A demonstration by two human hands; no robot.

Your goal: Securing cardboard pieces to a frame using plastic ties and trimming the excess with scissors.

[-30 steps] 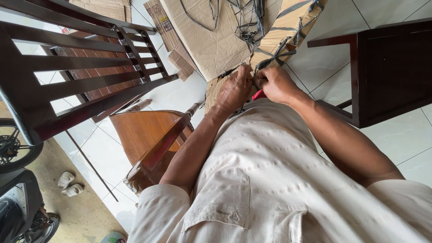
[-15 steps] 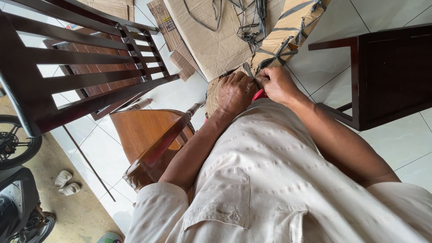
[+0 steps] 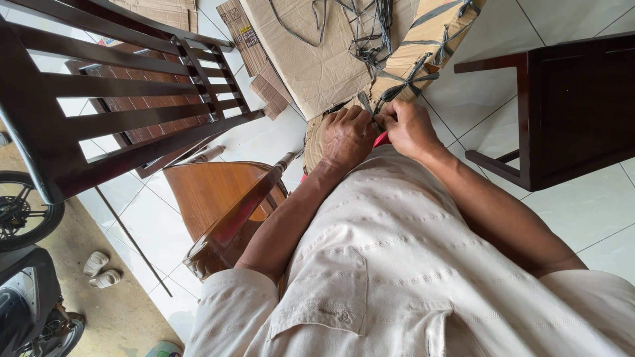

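Seen from head cam, looking down over a cream shirt (image 3: 410,264); left hand (image 3: 347,137) fisted, grip closed round the red handle (image 3: 381,139) of a metal tool (image 3: 365,102), tip poking up past the knuckles; right hand (image 3: 410,129) just beside, touching the left, fingers curled tight on the same handle and on dark straps (image 3: 403,79) at a cardboard-wrapped bundle (image 3: 430,39); exactly which strap is pinched, cannot tell; tool sits between both hands, right at the bundle's near end, over the white tiled floor (image 3: 489,86); more loose black straps (image 3: 370,26) piled on flat cardboard sheet (image 3: 311,59) beyond; dark wooden slatted chair (image 3: 119,86) to the left, lying tipped; dark wooden furniture piece (image 3: 575,112) to the right, apart from the hands; rounded brown wooden piece (image 3: 218,205) under the left forearm; pair of small pale sandals (image 3: 99,271) on concrete at lower left, near a motorbike wheel (image 3: 23,211).
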